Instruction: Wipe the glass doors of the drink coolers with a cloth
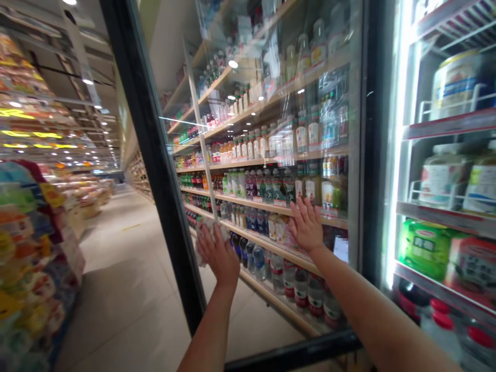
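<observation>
A glass cooler door (151,139) with a black frame stands swung open in front of me. My left hand (221,258) presses a crumpled pale cloth (200,249) against the lower left of the pane, fingers spread over it. Part of the cloth is hidden under the palm and fingers. To the right, my right hand (308,226) rests on the glass with its fingers stretched out and holds nothing. Rows of bottles on shelves show in and through the pane; which are reflections I cannot tell.
At the right is the lit cooler interior, with a green carton pack (424,248), large bottles (444,173) and red-capped bottles (442,320) on its shelves. A colourful product display (34,248) stands at the left, beside a tiled aisle floor (124,289).
</observation>
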